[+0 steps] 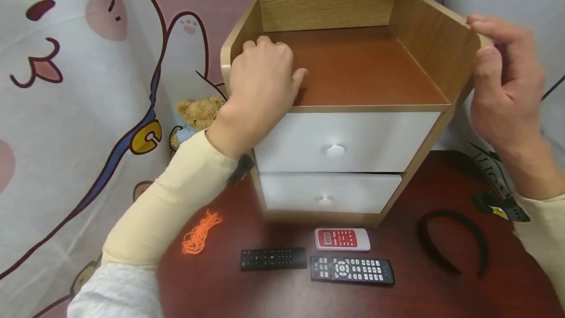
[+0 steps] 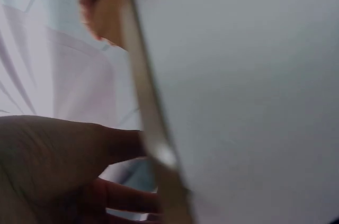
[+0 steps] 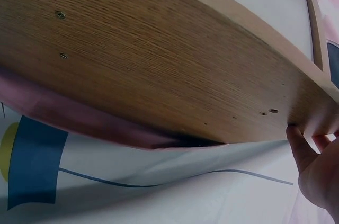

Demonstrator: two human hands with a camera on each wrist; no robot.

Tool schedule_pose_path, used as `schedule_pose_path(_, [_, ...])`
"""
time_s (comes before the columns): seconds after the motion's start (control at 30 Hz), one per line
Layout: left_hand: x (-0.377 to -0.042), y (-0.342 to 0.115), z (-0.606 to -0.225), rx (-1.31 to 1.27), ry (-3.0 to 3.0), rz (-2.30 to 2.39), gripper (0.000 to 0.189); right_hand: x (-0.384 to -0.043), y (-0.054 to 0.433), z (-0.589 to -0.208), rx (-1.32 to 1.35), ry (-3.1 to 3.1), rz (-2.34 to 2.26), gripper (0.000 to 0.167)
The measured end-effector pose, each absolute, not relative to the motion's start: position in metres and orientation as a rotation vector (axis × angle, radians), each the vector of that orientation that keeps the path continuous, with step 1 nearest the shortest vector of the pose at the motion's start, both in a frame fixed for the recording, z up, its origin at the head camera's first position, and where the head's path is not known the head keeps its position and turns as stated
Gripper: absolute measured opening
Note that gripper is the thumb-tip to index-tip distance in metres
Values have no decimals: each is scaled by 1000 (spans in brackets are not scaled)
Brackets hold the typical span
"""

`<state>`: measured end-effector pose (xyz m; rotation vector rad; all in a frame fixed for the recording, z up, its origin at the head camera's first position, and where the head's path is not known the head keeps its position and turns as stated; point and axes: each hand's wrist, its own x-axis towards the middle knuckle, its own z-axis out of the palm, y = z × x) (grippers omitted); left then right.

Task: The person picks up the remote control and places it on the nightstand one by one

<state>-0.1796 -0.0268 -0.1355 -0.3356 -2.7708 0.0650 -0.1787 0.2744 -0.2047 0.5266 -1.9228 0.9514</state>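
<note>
A small wooden drawer cabinet (image 1: 375,70) with an open top tray and two white drawers stands before me. My left hand (image 1: 262,80) is at the tray's front left, knuckles up beside the left side panel, with the fingertips hidden in the head view. In the left wrist view, its thumb and fingers reach the cabinet's wooden edge (image 2: 142,83). My right hand (image 1: 507,77) grips the front upper end of the right side panel (image 1: 434,38), thumb in front. The right wrist view shows fingers (image 3: 299,147) against that panel's outer face.
On the dark red table lie a white-and-red remote (image 1: 364,240), two black remotes (image 1: 272,259) (image 1: 351,270), an orange cord bundle (image 1: 200,233) and a black headband (image 1: 478,239). A teddy bear (image 1: 200,113) is left of the cabinet. Printed cloth (image 1: 110,72) hangs behind.
</note>
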Motion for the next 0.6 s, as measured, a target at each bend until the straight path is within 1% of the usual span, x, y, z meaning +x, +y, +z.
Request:
schedule_pose_path(0.1, [-164, -25, -135, -416, -2731, 36, 51, -179, 276, -205, 527, -1922, 947, 36])
schedule_pose_path(0.23, [-153, -24, -145, -617, -2590, 3, 44, -179, 278, -206, 525, -1932, 917, 37])
schedule_pose_path(0.37, [-169, -23, -175, -830, -2334, 19, 43, -178, 280, -205, 522, -1928, 899, 37])
schedule_pose_path(0.5, [-166, -24, -181, -1228, -2120, -24, 43, -177, 280, -204, 518, -1912, 916, 37])
schedule_pose_path(0.57, [-152, -25, -176, -1463, -2057, -78, 41, -176, 280, -203, 514, -1912, 922, 37])
schedule_pose_path(0.6, [-151, -25, -178, -1546, -2009, -92, 40, -176, 280, -204, 514, -1912, 927, 37])
